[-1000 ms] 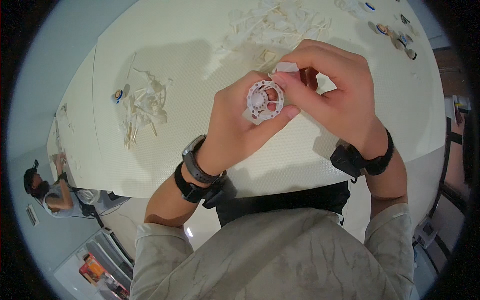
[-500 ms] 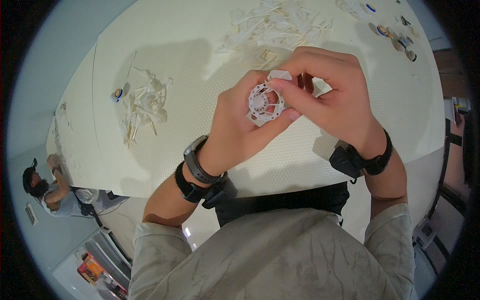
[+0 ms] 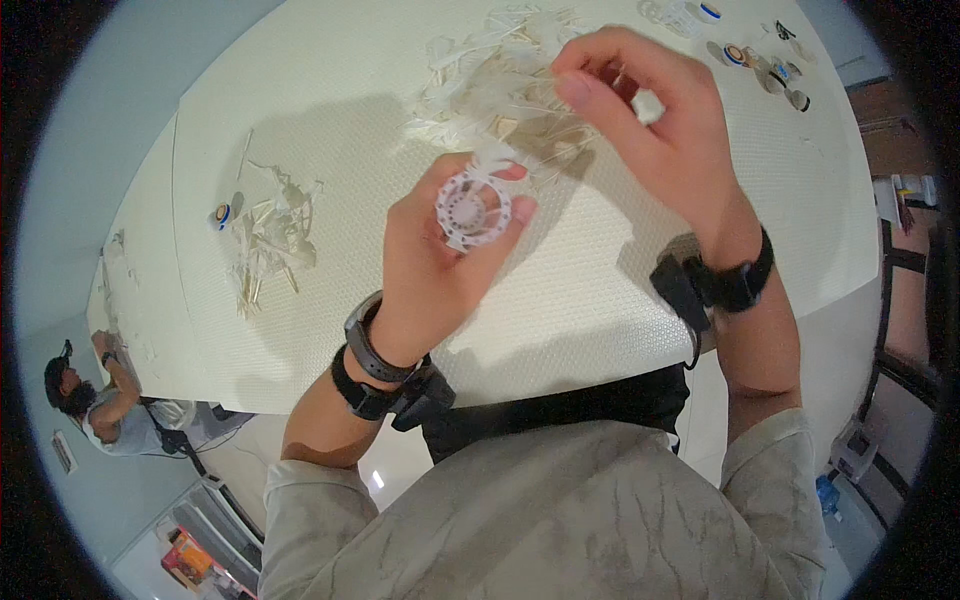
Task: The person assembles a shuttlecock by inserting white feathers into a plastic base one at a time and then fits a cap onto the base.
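My left hand (image 3: 430, 245) is closed around a white plastic ring-shaped frame (image 3: 474, 207). Small holes run round its rim, and a smaller round hub shows inside. A white vane-like piece (image 3: 495, 158) stands out from its far side. My right hand (image 3: 665, 130) is apart from the frame, raised over the right side of a loose pile of white feather-like pieces with thin pale stems (image 3: 450, 90). Its thumb and forefinger are drawn together. A small white patch (image 3: 648, 106) shows among the curled fingers; what the fingertips grip is too blurred to tell.
A smaller heap of the same white pieces (image 3: 275, 235) lies left on the white textured table (image 3: 560, 330), beside a blue-rimmed round cap (image 3: 221, 214). Several small round parts (image 3: 775, 75) sit far right. Another person (image 3: 105, 385) sits at the table's far left.
My right hand has left the white frame and moved up toward the far pile. My left hand, holding the frame, has shifted a little left.
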`<move>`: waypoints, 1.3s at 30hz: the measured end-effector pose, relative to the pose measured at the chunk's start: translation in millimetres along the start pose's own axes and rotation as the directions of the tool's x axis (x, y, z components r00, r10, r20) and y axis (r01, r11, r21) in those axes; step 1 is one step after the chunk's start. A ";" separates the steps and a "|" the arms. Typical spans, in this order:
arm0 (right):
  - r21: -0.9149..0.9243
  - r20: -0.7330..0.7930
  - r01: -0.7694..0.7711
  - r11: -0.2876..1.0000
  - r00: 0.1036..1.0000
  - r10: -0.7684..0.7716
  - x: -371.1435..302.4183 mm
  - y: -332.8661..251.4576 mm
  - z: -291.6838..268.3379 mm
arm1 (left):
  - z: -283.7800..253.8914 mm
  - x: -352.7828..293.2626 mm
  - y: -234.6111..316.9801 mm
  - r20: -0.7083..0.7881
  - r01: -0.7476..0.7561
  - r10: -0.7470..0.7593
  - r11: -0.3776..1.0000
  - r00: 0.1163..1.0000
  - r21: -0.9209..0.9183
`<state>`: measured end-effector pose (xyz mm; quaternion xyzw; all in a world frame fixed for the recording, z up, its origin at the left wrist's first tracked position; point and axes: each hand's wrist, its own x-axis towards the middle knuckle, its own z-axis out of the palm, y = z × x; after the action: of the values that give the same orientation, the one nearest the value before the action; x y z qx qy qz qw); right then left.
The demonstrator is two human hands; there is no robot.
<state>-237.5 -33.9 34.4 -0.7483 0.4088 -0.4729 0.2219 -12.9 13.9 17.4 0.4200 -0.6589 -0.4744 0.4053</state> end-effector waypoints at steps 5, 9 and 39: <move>-0.417 -0.002 0.039 0.908 0.999 -0.044 0.8 45.9 6.6 | 4.2 2.8 1.7 -0.091 0.041 -0.045 0.998 0.995 -0.040; -0.434 0.026 0.035 0.900 0.999 -0.027 -0.2 54.7 18.0 | 4.6 3.4 -0.1 -0.079 0.061 -0.069 0.994 0.995 -0.092; 0.534 0.304 -0.494 0.687 0.870 0.389 -10.9 -16.8 22.2 | -2.5 -2.9 -3.4 -0.044 0.072 -0.081 0.982 0.996 -0.176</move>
<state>-213.4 -16.7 30.7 -0.5554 0.3875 -0.4449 0.5860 -9.0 15.2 14.2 0.4200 -0.5878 -0.5346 0.4385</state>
